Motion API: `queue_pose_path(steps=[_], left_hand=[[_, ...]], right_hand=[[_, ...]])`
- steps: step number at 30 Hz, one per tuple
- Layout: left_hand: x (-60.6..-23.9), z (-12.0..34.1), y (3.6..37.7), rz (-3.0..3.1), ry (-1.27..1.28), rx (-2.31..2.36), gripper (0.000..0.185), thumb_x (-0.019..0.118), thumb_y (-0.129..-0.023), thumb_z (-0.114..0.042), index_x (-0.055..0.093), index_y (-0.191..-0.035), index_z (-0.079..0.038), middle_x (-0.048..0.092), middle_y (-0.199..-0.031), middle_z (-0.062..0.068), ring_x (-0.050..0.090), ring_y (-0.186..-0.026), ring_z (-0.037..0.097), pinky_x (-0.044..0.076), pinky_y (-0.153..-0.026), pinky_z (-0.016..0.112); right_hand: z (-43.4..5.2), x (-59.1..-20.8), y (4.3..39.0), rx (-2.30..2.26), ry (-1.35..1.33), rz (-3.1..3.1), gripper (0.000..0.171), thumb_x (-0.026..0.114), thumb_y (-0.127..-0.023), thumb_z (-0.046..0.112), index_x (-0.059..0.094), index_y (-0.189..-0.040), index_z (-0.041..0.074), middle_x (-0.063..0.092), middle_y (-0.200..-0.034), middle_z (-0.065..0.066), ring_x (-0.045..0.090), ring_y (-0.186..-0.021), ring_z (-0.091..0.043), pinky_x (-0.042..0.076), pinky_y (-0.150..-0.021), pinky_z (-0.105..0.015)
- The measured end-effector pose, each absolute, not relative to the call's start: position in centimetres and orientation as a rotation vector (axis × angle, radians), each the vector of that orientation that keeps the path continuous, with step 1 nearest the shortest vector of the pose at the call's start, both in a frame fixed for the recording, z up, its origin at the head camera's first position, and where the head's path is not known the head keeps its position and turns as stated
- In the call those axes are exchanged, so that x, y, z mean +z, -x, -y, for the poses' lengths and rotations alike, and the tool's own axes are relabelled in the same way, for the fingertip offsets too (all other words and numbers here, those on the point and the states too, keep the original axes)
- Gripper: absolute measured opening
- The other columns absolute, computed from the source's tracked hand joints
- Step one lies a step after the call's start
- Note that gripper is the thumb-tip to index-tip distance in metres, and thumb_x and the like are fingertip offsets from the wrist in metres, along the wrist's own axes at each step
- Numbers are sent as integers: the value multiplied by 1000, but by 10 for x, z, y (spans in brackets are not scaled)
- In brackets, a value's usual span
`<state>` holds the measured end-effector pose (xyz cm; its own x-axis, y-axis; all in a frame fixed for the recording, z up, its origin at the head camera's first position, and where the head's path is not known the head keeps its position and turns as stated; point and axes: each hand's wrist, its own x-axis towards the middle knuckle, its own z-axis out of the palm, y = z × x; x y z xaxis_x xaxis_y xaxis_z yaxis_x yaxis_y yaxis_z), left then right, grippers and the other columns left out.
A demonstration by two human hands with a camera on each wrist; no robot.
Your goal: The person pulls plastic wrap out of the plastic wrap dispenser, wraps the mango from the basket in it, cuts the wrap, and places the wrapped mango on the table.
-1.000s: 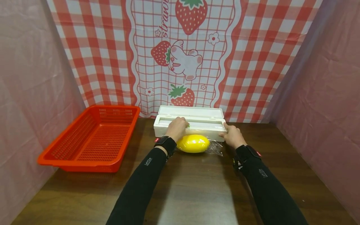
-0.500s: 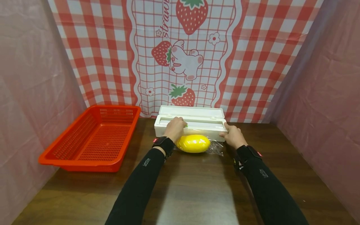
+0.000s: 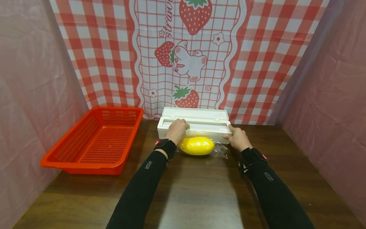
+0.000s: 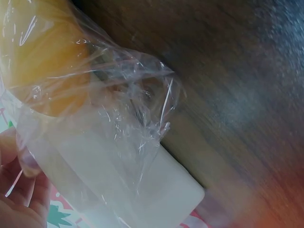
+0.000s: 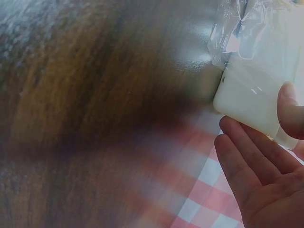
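A white cling film dispenser (image 3: pixel 220 137) lies at the back of the table, its lid (image 3: pixel 194 113) tipped back. My left hand (image 3: pixel 176 131) pinches at a small green slide cutter (image 3: pixel 188 128) along the top front edge, left of the middle. The right hand (image 3: pixel 238 139) grips the box's right end, thumb in front and other fingers against the end, as the right wrist view shows. In front of the box sits a smooth yellow oval fruit (image 3: pixel 198 146) under clear cling film (image 3: pixel 219 150). Crumpled film (image 4: pixel 142 104) hangs over the box's left front.
A red perforated plastic basket (image 3: pixel 121 165) stands on the left of the wooden table (image 3: pixel 200 197). Behind the dispenser hangs a checked strawberry-print cloth (image 3: pixel 254 70). Pink cloth walls (image 3: pixel 328 95) close both sides.
My left hand has slid a little to the left along the dispenser's top edge, with the green piece. The right hand and the fruit keep their places.
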<state>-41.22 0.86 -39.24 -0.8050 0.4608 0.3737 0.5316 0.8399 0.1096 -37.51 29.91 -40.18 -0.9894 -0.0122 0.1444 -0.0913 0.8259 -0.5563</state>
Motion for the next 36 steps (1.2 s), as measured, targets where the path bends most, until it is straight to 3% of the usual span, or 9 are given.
queue_pose_path(steps=[18, 36], left_hand=[[-396, -2, 414, 2655, 748, -293, 28, 64, -95, 6, 80, -110, -11, 69, -98, 9, 61, -93, 28, 53, -84, 35], [-393, 6, 410, 2622, 751, -311, 24, 69, -89, 5, 81, -105, -9, 68, -96, 10, 61, -90, 30, 52, -80, 38]], right_hand=[[-298, -403, 373, 904, -81, 2868, 71, 67, -99, 17, 29, -156, -1, 37, -153, -29, 43, -136, -44, 46, -98, -51], [-300, -400, 373, 912, -74, 2882, 73, 67, -100, 19, 26, -158, 2, 35, -154, -28, 52, -124, -40, 46, -82, -41]])
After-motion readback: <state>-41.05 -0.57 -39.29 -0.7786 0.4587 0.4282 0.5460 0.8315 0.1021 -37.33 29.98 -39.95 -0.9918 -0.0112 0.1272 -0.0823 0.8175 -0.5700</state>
